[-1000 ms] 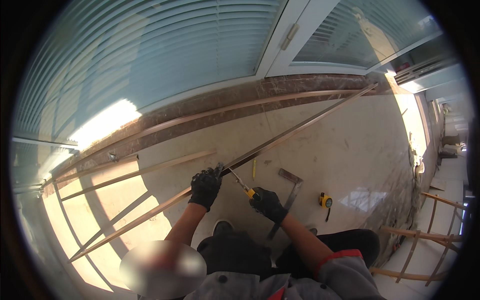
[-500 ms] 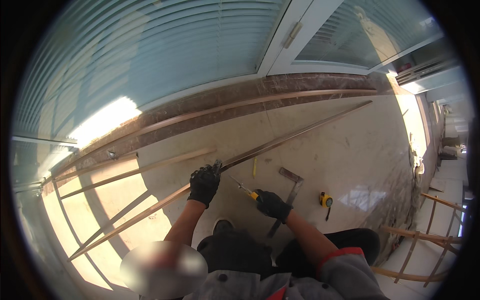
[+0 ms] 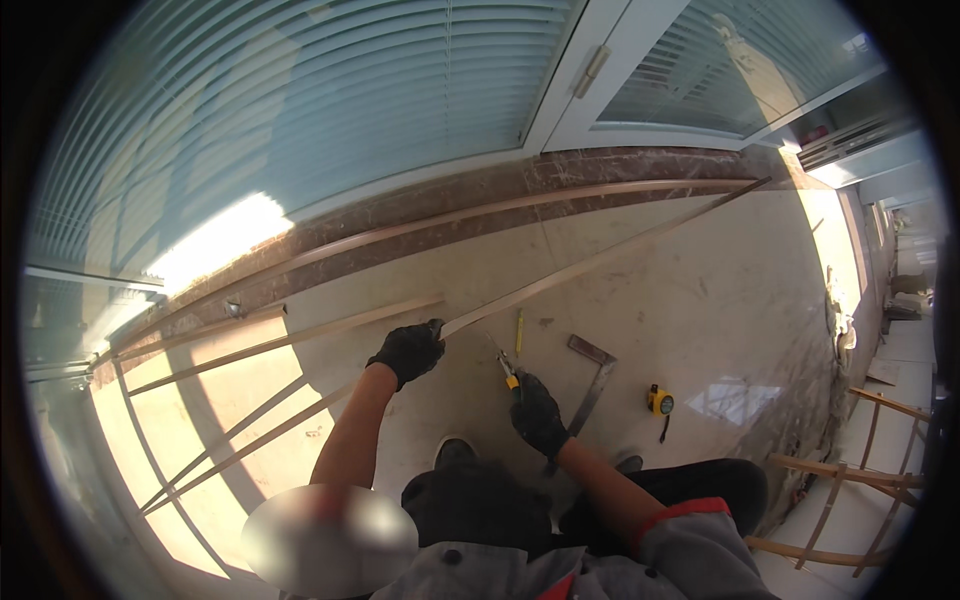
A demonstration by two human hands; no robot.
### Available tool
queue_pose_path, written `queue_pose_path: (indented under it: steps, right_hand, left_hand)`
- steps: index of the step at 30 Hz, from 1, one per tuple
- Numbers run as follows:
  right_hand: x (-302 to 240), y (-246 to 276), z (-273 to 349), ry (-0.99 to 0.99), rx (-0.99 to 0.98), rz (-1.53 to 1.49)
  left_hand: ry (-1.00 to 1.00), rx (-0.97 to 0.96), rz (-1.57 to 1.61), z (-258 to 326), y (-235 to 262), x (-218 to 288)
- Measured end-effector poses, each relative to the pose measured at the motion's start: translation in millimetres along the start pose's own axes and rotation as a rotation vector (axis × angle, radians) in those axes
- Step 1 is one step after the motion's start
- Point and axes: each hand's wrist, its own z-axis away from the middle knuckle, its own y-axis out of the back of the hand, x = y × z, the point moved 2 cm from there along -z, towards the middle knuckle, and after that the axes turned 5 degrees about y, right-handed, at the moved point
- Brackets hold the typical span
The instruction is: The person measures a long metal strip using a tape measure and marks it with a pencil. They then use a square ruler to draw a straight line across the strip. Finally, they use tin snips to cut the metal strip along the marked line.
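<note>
Head view: gloved left hand (image 3: 408,350) gripping a long metal strip (image 3: 600,258) lying diagonally on the floor (image 3: 720,310), gloved right hand (image 3: 538,412) just beside, clasping a yellow-handled tool (image 3: 508,374), steel square (image 3: 590,385) and tape measure (image 3: 659,401) rightward, open floor beyond to marble sill (image 3: 560,180).

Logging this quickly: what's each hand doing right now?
Left hand: closed on the long metal strip.
Right hand: closed on a yellow-handled tool.

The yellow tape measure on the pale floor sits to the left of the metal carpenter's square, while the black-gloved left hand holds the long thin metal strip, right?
Not quite. In the head view the yellow tape measure lies to the right of the metal carpenter's square, not the left. The rest stands: it sits on the pale floor, and the black-gloved left hand holds the long thin metal strip.
</note>
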Motion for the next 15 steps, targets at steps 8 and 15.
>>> queue_pose_path:
  steps: [8,15]
  right_hand:
    - [-23.3,23.2,-2.3,-0.393,-0.273,0.068]
    - [-16.1,28.2,-22.3,-0.043,-0.250,-0.218]
  left_hand:
    - [0.325,-0.337,0.737,-6.2,1.1,-22.4]
    - [0.339,-0.421,0.937,-6.1,6.4,-22.7]
